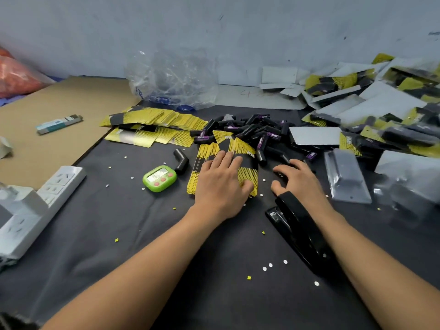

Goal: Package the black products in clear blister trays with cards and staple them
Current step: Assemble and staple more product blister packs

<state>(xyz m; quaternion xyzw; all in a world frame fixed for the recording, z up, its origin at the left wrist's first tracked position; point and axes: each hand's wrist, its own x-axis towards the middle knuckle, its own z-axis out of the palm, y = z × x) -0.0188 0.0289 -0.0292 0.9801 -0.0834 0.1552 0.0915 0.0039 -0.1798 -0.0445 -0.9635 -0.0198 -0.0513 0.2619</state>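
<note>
From the head camera, the left hand (221, 184) lies flat, fingers straight and together, pressing on a fanned stack of yellow-and-black cards (250, 175) in the middle of the dark cloth (119, 234). The right hand (297, 182) sits just right of that stack with its fingers bent and their tips down at the near edge of the pile of black products (257, 132). Something dark lies under those fingertips, but I cannot tell whether the hand grips it or only touches it.

The pile of black products, elbow-shaped pieces with purple labels, lies just beyond both hands. One loose black piece (181, 160) lies left of the card stack, next to a green timer (159, 178). A black stapler (302, 232) rests on the cloth beside the right forearm, its nose close to the right thumb. Clear blister trays (347, 177) are stacked to the right of the right hand, and a heap of finished packages (381, 96) fills the far right corner against the wall.

More cards are spread out (154, 120) at the far left of the cloth, in front of a crumpled clear plastic bag (171, 79). A sheet of cardboard (59, 103) on the left carries a small staple box (59, 123), and a white power strip (35, 206) lies at the left edge. Small white paper dots (270, 265) are scattered over the cloth.
</note>
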